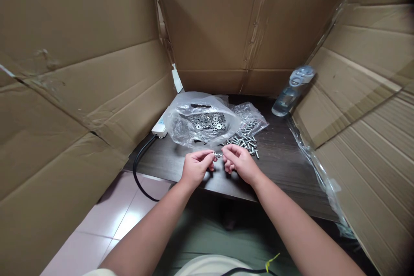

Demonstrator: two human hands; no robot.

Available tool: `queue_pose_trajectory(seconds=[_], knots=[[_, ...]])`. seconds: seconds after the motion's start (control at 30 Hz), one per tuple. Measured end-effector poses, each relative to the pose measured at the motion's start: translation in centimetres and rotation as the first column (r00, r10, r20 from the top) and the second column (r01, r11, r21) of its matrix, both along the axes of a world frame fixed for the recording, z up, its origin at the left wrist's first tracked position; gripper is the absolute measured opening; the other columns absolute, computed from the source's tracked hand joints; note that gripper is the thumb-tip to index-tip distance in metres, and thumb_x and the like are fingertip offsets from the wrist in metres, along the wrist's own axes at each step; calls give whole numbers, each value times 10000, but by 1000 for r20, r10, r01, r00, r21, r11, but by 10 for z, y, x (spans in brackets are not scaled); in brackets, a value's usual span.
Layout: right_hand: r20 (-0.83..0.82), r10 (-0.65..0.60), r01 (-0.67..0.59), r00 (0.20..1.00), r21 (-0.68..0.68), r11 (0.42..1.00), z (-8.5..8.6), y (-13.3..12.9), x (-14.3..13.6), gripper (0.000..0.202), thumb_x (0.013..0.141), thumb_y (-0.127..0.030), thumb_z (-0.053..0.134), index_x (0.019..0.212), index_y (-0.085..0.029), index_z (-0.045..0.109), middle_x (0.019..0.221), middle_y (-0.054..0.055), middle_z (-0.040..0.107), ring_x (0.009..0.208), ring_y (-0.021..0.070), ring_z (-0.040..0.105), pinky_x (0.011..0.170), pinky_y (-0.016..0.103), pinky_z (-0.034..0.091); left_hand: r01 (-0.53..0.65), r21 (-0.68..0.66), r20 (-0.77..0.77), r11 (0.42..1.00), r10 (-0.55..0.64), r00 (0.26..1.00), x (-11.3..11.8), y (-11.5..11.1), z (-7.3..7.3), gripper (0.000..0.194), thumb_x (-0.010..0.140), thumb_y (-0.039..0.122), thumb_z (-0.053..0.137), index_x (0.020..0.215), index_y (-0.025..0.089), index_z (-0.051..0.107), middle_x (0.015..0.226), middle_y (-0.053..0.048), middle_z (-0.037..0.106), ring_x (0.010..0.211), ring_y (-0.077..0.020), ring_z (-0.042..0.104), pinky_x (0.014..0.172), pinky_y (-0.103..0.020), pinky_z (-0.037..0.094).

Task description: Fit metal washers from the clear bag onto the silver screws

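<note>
Between the thumb and finger of my left hand (pixel 199 164) is a small silver bolt (pixel 217 155), lying about level with its shank toward the right. My right hand (pixel 238 161) is closed in a pinch close to the bolt's free end; anything between its fingertips is too small to make out. Just beyond both hands, an open clear plastic bag (pixel 174 127) holds many flat metal washers (pixel 207 121). Loose bolts (pixel 246 141) are heaped behind my right hand, spilling from a second clear bag (pixel 250 114).
A water bottle (pixel 286 100) stands at the table's back right. At the left edge lies a white power strip (pixel 160 128), its black cable (pixel 137 164) hanging down. Cardboard walls (pixel 213 21) enclose the dark wooden table (pixel 281 164) at the back and both sides.
</note>
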State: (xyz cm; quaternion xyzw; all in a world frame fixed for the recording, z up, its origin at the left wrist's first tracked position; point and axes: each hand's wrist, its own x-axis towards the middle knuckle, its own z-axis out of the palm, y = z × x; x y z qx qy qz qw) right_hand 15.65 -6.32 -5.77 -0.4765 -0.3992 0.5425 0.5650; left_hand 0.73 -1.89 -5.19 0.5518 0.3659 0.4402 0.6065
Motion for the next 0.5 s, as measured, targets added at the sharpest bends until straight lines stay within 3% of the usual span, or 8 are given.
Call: queue_pose_trajectory(seconds=[0.13, 0.2, 0.3, 0.4, 0.5], knots=[[40, 59, -61, 997, 55, 997, 0, -1, 0, 343, 638, -359, 748, 857, -156, 579, 673, -12, 587, 451, 86, 532, 414, 204, 429, 2, 6, 0, 1000, -2, 1000, 0, 0, -1, 207, 661, 275, 702, 763, 95, 695, 582, -20, 627, 440, -89, 512, 430, -214, 442], [73, 44, -45, 996, 15, 999, -1, 1, -2, 310, 697, -424, 685, 721, -134, 576, 568, -10, 553, 410, 88, 509, 385, 202, 404, 8, 8, -9, 1000, -8, 1000, 0, 1, -1, 203, 662, 269, 701, 763, 93, 695, 587, -24, 631, 439, -87, 513, 433, -213, 443], [58, -12, 15, 998, -56, 998, -3, 4, -3, 426, 790, -536, 530, 639, -138, 538, 484, -19, 494, 358, 95, 483, 333, 201, 362, 10, 9, -14, 1000, -9, 1000, 0, 1, -1, 197, 669, 264, 696, 764, 91, 694, 593, -27, 635, 441, -87, 515, 435, -212, 449], [17, -16, 16, 1000, -18, 1000, -3, 2, -1, 350, 771, -505, 580, 815, -157, 572, 573, -28, 530, 397, 96, 512, 352, 201, 390, 1, 10, -7, 1000, -1, 1000, 0, 1, -1, 198, 679, 269, 689, 768, 92, 693, 603, -26, 635, 445, -87, 513, 433, -214, 452], [31, 53, -55, 998, 56, 997, -2, -1, 0, 373, 663, -372, 730, 943, -185, 569, 706, -24, 576, 466, 89, 546, 408, 202, 430, 1, 13, -6, 1000, -1, 1000, 0, 1, 0, 196, 685, 268, 684, 773, 93, 694, 565, -15, 617, 439, -86, 510, 433, -211, 450]])
